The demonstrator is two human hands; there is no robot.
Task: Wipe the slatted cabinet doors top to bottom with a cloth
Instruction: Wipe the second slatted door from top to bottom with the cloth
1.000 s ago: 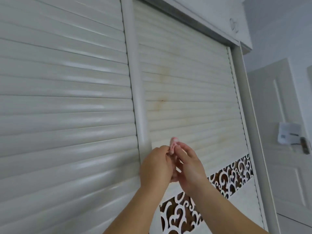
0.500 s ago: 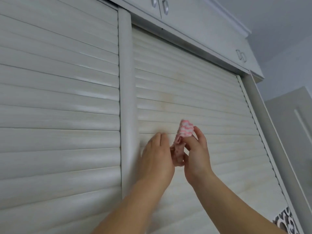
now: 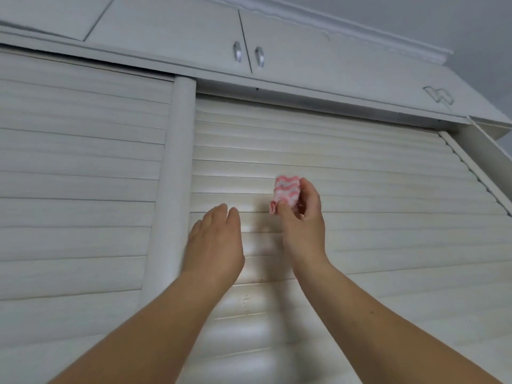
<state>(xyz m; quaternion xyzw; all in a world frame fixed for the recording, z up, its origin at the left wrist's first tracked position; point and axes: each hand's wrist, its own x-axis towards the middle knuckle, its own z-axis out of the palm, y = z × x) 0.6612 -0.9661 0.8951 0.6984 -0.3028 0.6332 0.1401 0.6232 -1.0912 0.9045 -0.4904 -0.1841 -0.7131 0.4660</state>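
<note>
At the far left you faced the left slatted door (image 3: 80, 189), its white horizontal slats running up to the frame, and beside it stood the rounded vertical post (image 3: 173, 176) that separated it from the right slatted door (image 3: 360, 173). Your left hand (image 3: 214, 242) was raised in front of the right door just beside that post, back of the hand toward you, fingers straight and held close together, holding nothing; whether the fingertips touched the slats could not be told. A little to the right and slightly higher, your right hand (image 3: 303, 223) pinched the pink-and-white cloth (image 3: 286, 193), folded small, between thumb and fingers. The cloth stuck up above and to the left of that hand's fingertips, in front of the upper-middle slats of the right door, well below its top edge; whether it pressed on the surface was unclear. The two hands were apart, with bare slats between them. Above the doors ran the upper cabinets (image 3: 304, 51) with two metal handles (image 3: 248, 54) side by side.
</note>
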